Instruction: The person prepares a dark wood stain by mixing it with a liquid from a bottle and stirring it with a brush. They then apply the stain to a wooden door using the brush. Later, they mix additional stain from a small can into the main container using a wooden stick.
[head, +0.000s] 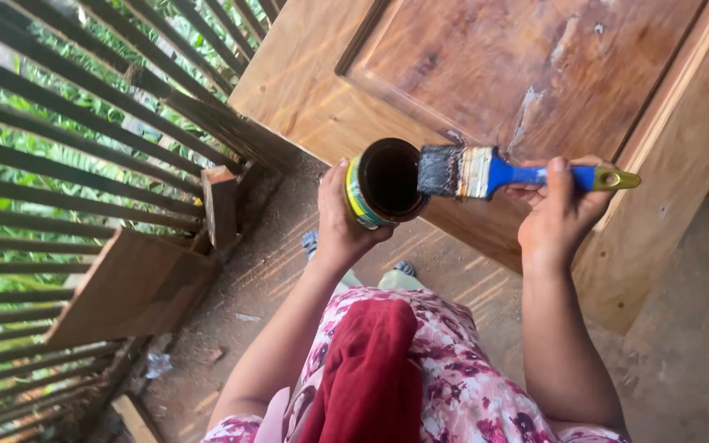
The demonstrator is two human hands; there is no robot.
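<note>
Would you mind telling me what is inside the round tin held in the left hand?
The tin in the left hand shows only a dark interior; its contents cannot be made out. The brush bristles sit at its mouth.

The dark interior of the small round tin with the yellow-and-teal label (383, 182) conceals its contents. The left hand (340, 220) covers the tin's near side and base. The right hand (557, 209) hides the middle of the blue-handled flat brush (486, 172). The large panelled wooden door (486, 90) is cut off at the top edge. The person's feet (313, 242) are mostly hidden behind the floral garment (461, 385).
</note>
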